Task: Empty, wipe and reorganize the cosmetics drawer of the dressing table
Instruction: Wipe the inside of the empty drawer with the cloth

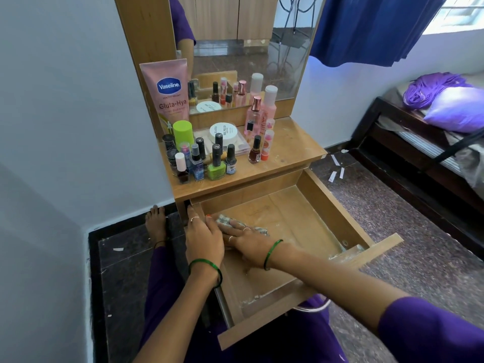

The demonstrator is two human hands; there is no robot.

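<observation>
Our left hand (203, 239) rests on the left wall of the pulled-out drawer (330, 205), fingers laid along the rim and holding nothing, steadying it. Our right hand (247, 243) lies flat, fingers straight, pressing the cloth (225, 220) onto the drawer floor near the back-left corner. We do best to keep the palm flat and sweep toward the pale dust along the front and right edges — corners last. The cosmetics (209, 155) stand on the tabletop above. Most of the cloth hides under our fingers, so we cannot tell its full size.
</observation>
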